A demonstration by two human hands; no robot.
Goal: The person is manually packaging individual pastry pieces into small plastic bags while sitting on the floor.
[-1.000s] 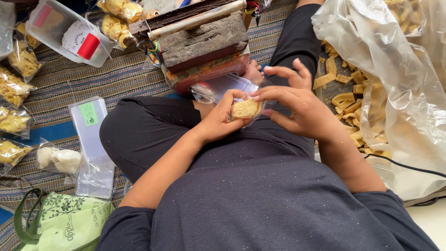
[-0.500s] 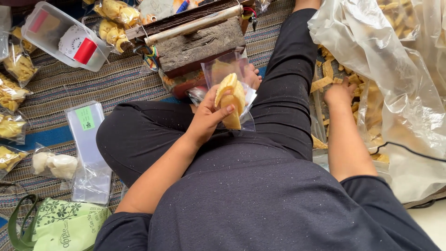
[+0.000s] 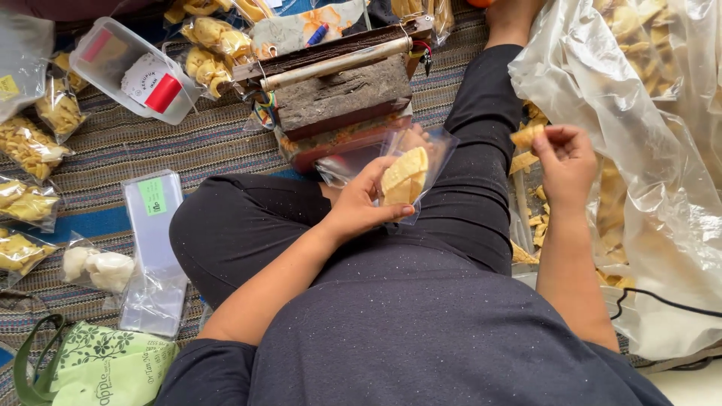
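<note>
**Two bare hands, one closed low at the centre, one raised at the right**

The person sits cross-legged and both forearms are bare. The left forearm goes from the lower left up toward the centre, above the lap. The left hand [image 3: 366, 204] has the fingers curled and the thumb pressed forward, so it is closed in a grip, with the back of the hand toward the camera. The right forearm goes almost straight up along the right side. The right hand [image 3: 565, 162] is higher than the left, the wrist a little bent, and the fingertips [image 3: 543, 137] are pinched together. The two hands are well apart.
</note>
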